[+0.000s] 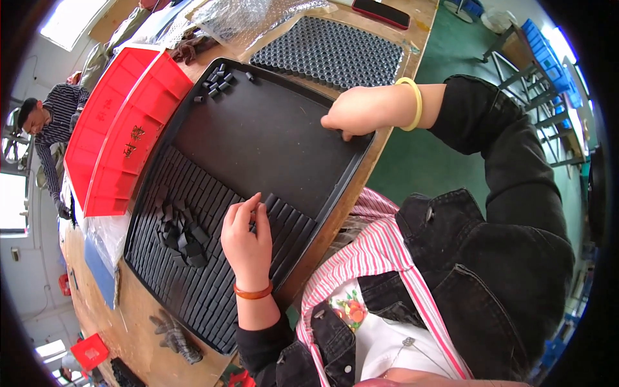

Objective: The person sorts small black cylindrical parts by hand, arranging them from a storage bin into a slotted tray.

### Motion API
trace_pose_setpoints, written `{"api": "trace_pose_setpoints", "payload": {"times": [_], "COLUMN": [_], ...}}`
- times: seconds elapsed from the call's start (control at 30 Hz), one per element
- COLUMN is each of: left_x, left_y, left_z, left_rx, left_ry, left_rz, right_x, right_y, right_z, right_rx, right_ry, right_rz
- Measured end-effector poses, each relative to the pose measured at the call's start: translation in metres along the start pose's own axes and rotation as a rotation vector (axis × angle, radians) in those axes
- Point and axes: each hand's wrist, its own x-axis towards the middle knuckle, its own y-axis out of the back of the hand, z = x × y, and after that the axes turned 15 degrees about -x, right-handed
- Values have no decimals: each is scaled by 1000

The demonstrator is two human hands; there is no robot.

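Observation:
A large black tray (258, 138) lies on the table in front of me. Its near part is filled with tight rows of short black cylinders (193, 290), and a loose heap of black pieces (184, 235) rests on top. My left hand (245, 235), with an orange bangle, is over the front of these rows, its fingers drawn together; what they hold is hidden. At the tray's far right corner, my right hand (364, 109), wearing a pale yellow bangle, has its fingers curled down toward the tray floor, and its fingertips are mostly hidden. Several loose cylinders (217, 82) lie at the far left corner.
Beyond the tray stands a block of upright black tubes (329, 51), with bubble wrap (248, 19) and a phone (380, 13) behind. Red bins (122, 129) line the left side. A grey glove (174, 335) lies at the near left. A co-worker (55, 129) stands far left.

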Motion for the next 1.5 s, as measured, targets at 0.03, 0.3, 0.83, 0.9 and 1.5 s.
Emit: {"api": "trace_pose_setpoints", "payload": {"times": [0.03,0.3,0.83,0.9,1.5], "left_x": [1,1,-50,-53,-35], "left_y": [-1,3,118,115,118], "left_z": [0,-3,-40,-42,-38], "left_rx": [-7,-6,625,487,189], "left_ry": [19,34,477,542,262], "left_rz": [-2,62,146,225,405], "right_x": [2,59,146,142,124], "right_y": [-9,26,52,52,56], "right_z": [4,-17,-54,-58,-91], "right_rx": [31,2126,2250,2198,1796], "right_ry": [47,-25,63,42,163], "right_rz": [190,-4,152,198,180]}}
